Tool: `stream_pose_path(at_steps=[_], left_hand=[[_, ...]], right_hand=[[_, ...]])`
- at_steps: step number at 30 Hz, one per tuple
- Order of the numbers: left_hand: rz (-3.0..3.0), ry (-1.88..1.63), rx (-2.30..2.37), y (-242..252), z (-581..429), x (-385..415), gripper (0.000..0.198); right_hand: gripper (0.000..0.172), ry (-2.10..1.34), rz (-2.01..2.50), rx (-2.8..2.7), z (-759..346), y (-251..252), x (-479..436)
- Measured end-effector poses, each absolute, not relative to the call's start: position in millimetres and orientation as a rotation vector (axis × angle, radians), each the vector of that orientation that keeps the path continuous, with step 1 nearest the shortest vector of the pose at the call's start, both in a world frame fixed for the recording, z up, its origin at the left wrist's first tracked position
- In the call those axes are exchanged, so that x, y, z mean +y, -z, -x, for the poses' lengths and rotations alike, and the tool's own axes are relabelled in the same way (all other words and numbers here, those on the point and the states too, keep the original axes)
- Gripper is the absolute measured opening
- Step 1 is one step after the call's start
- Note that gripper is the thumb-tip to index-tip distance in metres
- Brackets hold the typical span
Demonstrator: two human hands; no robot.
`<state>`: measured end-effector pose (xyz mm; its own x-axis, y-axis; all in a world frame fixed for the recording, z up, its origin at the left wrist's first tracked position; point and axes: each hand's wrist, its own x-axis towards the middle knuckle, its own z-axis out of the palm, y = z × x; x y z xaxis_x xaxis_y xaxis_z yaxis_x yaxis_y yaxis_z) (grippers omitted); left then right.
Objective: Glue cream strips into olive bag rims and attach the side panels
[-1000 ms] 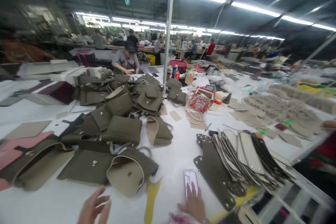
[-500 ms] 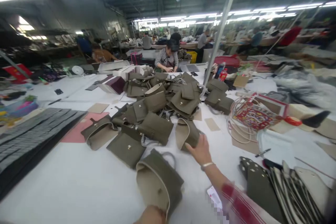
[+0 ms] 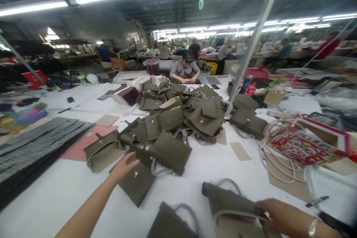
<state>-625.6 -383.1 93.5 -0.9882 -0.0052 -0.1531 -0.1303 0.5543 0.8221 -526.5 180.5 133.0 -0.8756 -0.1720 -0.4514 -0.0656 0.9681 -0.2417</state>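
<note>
My left hand reaches out with its fingers apart and rests on a flat olive bag at the near edge of a heap of olive bags on a white table. My right hand is at the lower right, its fingers closed on the rim of another olive bag that lies close to me. A further olive bag lies at the bottom edge between my arms.
Rows of dark grey pieces cover the table's left side beside a pink sheet. A patterned red box with coiled cord sits at the right. A pole rises behind the heap. A person in a checked shirt works across the table.
My right hand pulled an olive bag from the heap toward me. My left hand left the near bag and stretched forward onto the flat bag. The view swung left.
</note>
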Motion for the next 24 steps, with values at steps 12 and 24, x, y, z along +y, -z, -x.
stream_pose_path(at_steps=[12,24], left_hand=[[0.114,-1.009,2.859,-42.3,713.5,-252.4,0.061],[0.240,-1.376,2.644,-27.1,540.1,-411.1,0.060]], right_hand=[[0.050,0.416,0.582,2.707,699.7,-116.6,20.8],[0.040,0.049,1.164,2.659,588.1,-159.6,-5.2]])
